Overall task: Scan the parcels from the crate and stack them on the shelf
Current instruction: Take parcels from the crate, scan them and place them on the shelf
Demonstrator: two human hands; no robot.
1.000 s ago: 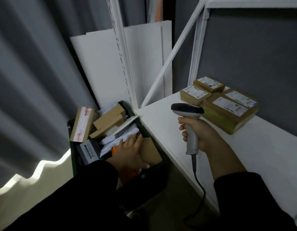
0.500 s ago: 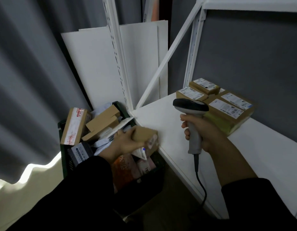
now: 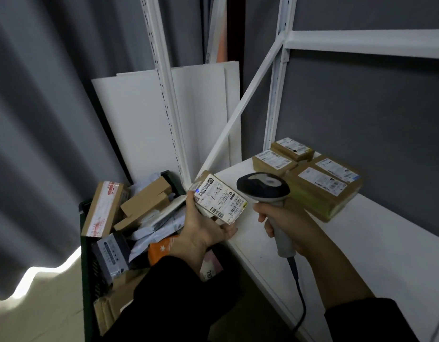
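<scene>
Biggest risks here imo are a missed read or a dropped box. The left hand (image 3: pixel 203 230) has the small parcel (image 3: pixel 219 198) cradled label-up. Its fingers are curled underneath with only the tips poking out past the lower edge, and the thumb is clamped on the left edge, so it's a pinch across the box, not a full wrap. The right hand (image 3: pixel 287 223) has its fingers wrapped round the handle of the scanner (image 3: pixel 262 187), whose head sits just right of the parcel, above those knuckles. There's a little blue spot on the label right by the thumb tip, but the barcodes sit at the opposite end, nearer the fingertips. If that spot is the aim, it looks off the code and the scan may not register. The label's tilted too, which won't help. The parcel hangs over the gap between the crate (image 3: pixel 86 262) and the edge of the shelf (image 3: pixel 376 255), so a slipped thumb probably drops it back among the loose ones. The cable (image 3: pixel 299 292) trailing below the right fist could catch the shelf lip. The stacked parcels (image 3: pixel 319 183) sit beyond the scanner, so careless placing could nudge them.
</scene>
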